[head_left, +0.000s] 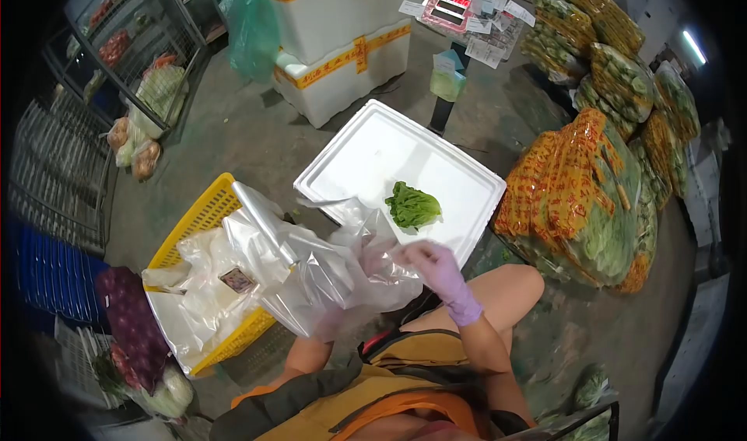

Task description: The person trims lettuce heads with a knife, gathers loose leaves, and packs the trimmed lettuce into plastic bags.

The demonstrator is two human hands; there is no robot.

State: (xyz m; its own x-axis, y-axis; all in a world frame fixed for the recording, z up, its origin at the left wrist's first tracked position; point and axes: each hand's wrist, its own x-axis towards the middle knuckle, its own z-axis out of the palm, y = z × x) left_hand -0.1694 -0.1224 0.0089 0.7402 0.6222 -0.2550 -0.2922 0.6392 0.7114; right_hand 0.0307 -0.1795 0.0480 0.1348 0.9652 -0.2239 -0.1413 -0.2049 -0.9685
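Observation:
A clear plastic bag (342, 274) is spread out in front of me, over the yellow basket's right side and the foam lid's near edge. My left hand (334, 320) is behind or inside the bag; only a pinkish tint shows through, and its fingers are hidden. In a purple glove, my right hand (437, 271) has curled fingers closed at the bag's right edge, slightly blurred. Just beyond the bag, a small head of green lettuce (413, 205) lies on the white foam lid (350, 153).
The yellow basket (183, 222) at left holds more plastic bags (206, 285). A scale (451, 9) with a red display stands past the lid. White foam boxes (342, 68) are stacked behind. Bagged vegetables (568, 200) are piled at right; a purple net sack (132, 324) lies left.

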